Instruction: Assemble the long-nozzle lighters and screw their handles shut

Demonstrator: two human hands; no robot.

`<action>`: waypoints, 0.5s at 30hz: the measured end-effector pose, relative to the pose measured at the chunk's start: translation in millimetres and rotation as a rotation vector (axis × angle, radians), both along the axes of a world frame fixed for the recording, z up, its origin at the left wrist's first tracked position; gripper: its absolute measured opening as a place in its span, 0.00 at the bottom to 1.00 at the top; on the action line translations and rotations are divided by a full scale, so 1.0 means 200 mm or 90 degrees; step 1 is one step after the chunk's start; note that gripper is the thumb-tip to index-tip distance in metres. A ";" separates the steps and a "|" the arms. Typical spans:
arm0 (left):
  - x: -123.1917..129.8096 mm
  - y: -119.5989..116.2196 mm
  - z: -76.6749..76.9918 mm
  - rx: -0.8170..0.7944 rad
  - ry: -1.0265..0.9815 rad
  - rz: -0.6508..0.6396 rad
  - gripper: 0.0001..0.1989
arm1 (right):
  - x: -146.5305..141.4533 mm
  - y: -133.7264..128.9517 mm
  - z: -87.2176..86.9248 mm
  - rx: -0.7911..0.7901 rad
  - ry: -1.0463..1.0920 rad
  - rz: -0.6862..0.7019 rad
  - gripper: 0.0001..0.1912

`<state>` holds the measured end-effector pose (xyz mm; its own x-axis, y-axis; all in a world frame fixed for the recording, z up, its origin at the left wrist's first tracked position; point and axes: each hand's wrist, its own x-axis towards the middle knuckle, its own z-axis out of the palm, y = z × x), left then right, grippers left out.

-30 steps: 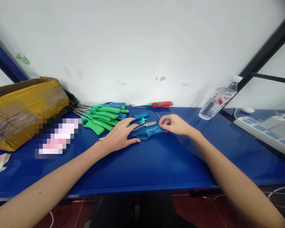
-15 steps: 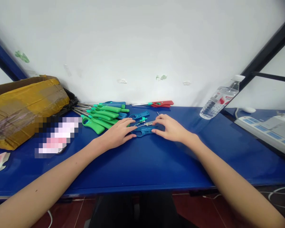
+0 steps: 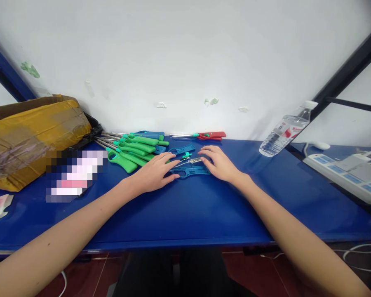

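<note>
A blue lighter handle half-shell lies on the blue table between my hands, its hollow side up. On it or just above rest a clear gas tank with a metal end and a thin wire. My left hand is beside the shell's left end, thumb and fingers apart; whether they touch it I cannot tell. My right hand hovers at the right end with fingers spread, holding nothing visible. Behind lie a small green trigger piece and a second blue half-shell.
Several green lighters are heaped at left, with blue ones behind. Red lighters lie by the wall. A taped cardboard box stands far left, a water bottle leans at right, and a power strip sits far right.
My right hand has lifted off the half-shell and its fingers have spread. My left hand has barely moved, its thumb and index slightly further apart.
</note>
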<state>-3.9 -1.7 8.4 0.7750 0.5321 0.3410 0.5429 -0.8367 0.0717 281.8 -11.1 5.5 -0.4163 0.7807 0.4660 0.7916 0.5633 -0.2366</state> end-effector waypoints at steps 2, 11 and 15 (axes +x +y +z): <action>0.00 0.01 0.00 0.006 -0.005 0.011 0.26 | -0.01 0.02 -0.02 0.002 0.000 0.015 0.16; 0.01 0.00 -0.02 0.002 0.027 0.030 0.26 | -0.08 0.03 -0.04 -0.052 0.028 0.019 0.13; 0.00 0.00 -0.01 0.001 0.042 0.042 0.26 | -0.08 0.02 -0.01 -0.076 0.040 0.013 0.11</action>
